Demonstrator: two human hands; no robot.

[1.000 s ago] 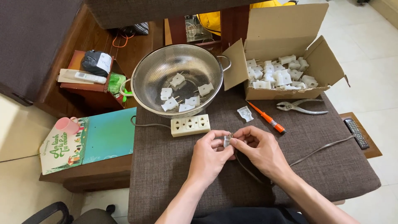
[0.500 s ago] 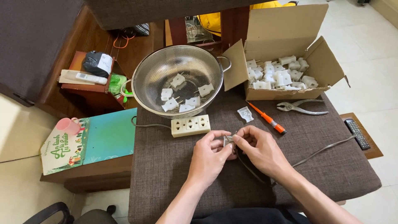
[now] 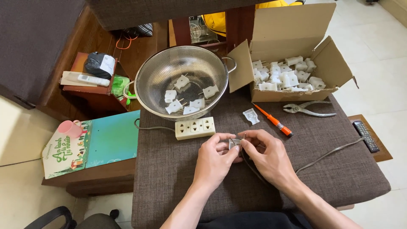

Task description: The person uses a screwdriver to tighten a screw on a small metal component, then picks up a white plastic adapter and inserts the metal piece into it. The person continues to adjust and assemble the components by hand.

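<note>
centrally, left hand [image 3: 216,159] and right hand [image 3: 265,154] both pinch small white plug part [image 3: 234,142] with grey cord [image 3: 326,154] attached, over brown cushion [image 3: 169,169]. cream power strip [image 3: 195,128] just beyond; steel colander [image 3: 182,82], orange screwdriver [image 3: 275,123] farther back.

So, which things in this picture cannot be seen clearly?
- Small plug part, head view: mostly hidden by the fingers of the left hand and right hand.
- Cable: its near end disappears under the right hand.
- Yellow object: cut off by the top edge.
- Cardboard box: its front wall hides the lower plugs.
</note>
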